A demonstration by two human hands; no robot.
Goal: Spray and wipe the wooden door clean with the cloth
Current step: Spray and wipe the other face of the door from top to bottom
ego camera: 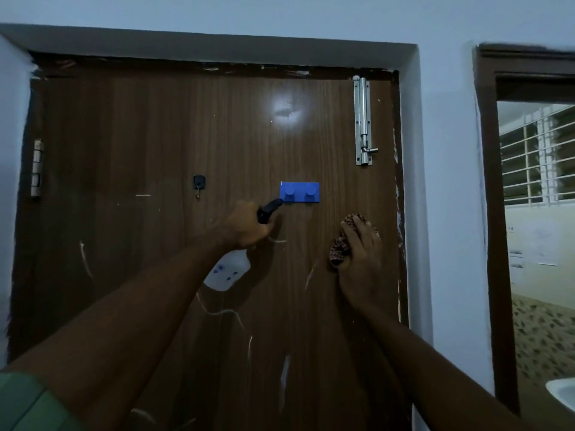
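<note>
Pale walls frame a closed brown door (155,126), scuffed with white streaks. Hinge (36,168) at left edge; small black hook (198,183); blue two-peg rack (299,192) at centre; steel bolt (362,119) upper right. Left hand (247,227) grips a spray bottle (228,270), black nozzle aimed at the rack; its label is unreadable. Right hand (361,244) presses a checked cloth (340,244) against the door. Hands apart. Window (535,157) at right.

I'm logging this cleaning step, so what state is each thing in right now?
wooden door: shut, streaked with pale marks.
spray bottle: held by left hand, nozzle aimed at the door.
cloth: bunched, pressed to the door by right hand.
bolt latch: slid up.
blue hook rack: nothing hanging.
</note>
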